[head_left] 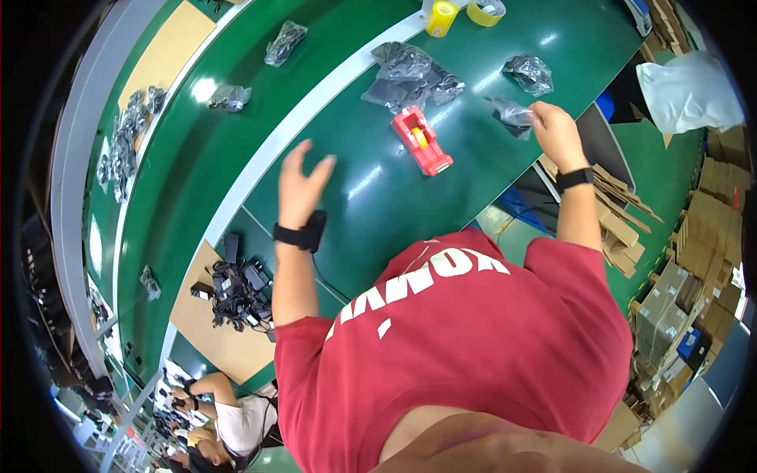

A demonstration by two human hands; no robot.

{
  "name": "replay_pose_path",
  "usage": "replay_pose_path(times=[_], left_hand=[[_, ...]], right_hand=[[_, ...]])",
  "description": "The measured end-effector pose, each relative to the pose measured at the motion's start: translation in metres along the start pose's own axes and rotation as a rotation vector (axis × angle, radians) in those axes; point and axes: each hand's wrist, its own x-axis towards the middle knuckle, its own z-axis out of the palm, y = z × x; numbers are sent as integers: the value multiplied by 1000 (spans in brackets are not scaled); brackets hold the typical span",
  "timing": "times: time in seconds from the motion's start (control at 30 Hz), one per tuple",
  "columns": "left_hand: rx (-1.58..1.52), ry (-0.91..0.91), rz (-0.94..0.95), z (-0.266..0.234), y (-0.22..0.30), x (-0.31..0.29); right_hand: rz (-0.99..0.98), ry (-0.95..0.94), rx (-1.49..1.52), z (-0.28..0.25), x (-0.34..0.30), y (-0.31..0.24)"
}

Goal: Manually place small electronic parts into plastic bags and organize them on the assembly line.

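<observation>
My right hand (558,134) pinches the edge of a clear plastic bag (512,117) with something dark in it, above the right side of the green table. My left hand (301,189) is raised over the table's left part, fingers apart and nothing in them. Between the hands lies a red tape dispenser (422,142) with a small yellow roll in it. Just beyond it sits a pile of dark bagged items (410,75). Another bagged dark item (530,73) rests past my right hand.
A green conveyor belt (197,150) curves along the left, carrying a few bagged items. Black power adapters (240,292) with cables cover a brown board at lower left. Yellow tape rolls (441,17) stand at the far edge. A white bag (690,93) and cardboard are at right. A co-worker (236,426) sits at lower left.
</observation>
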Motion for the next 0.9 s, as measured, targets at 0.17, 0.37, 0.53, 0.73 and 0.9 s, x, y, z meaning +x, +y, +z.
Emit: replay_pose_path(times=[0.17,0.37,0.53,0.73,0.9], left_hand=[[10,-206,581,24,82,-47],[-805,-452,244,22,78,-101],[-823,-16,38,6,66,-147],[-975,174,-78,5,63,-177],[-1061,-214,-83,-3,47,-199]], right_hand=[[-341,-288,337,-58,-23,-101],[-245,-577,1022,-50,-54,-166],[74,-382,1545,-6,-98,-173],[218,-544,1678,44,-136,-221],[90,-430,1554,40,-138,-218]])
